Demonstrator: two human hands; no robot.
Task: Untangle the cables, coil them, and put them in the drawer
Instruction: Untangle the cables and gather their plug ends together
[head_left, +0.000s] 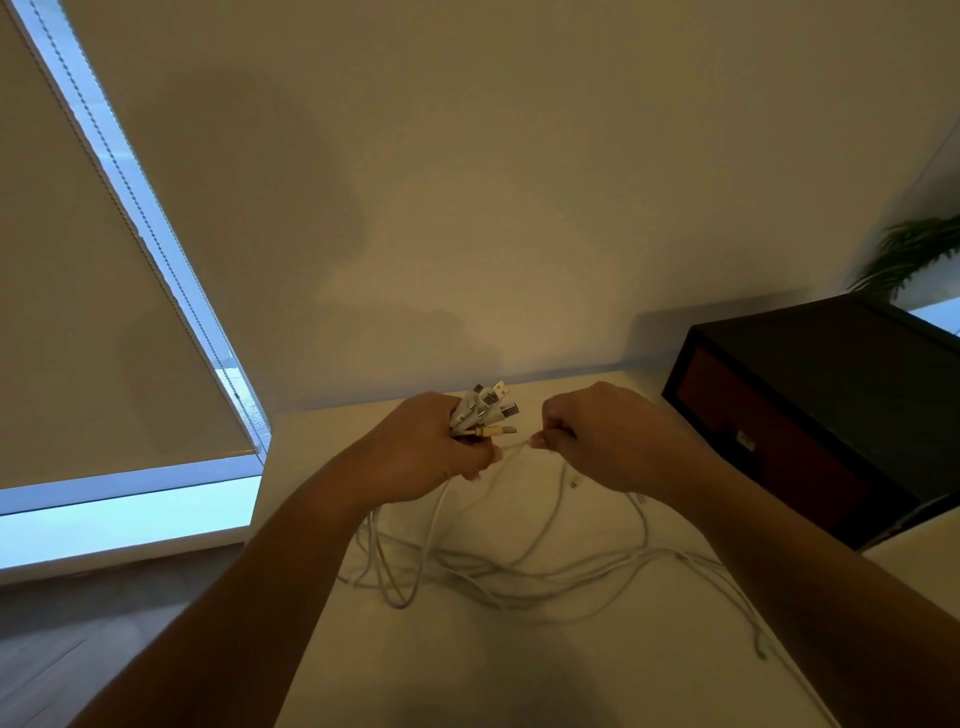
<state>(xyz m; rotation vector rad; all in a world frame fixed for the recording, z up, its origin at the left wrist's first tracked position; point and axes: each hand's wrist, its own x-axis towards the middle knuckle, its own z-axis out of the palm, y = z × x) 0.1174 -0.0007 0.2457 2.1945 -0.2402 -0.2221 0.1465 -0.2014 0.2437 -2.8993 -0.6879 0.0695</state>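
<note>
In the head view, a bunch of metal-tipped plug ends (491, 410) is held clamped in the left hand (431, 457), presumably so the ends stay gathered while the lengths are worked free. One thin strand (514, 446) is pinched by the right hand (597, 441) just beside the bunch, apparently to be drawn out. The white cables (519, 571), slim, smooth and limp, are left trailing in crossed loops on the pale table (571, 675). The boxy dark drawer unit (810, 415), reddish-fronted, is seen shut at the right.
</note>
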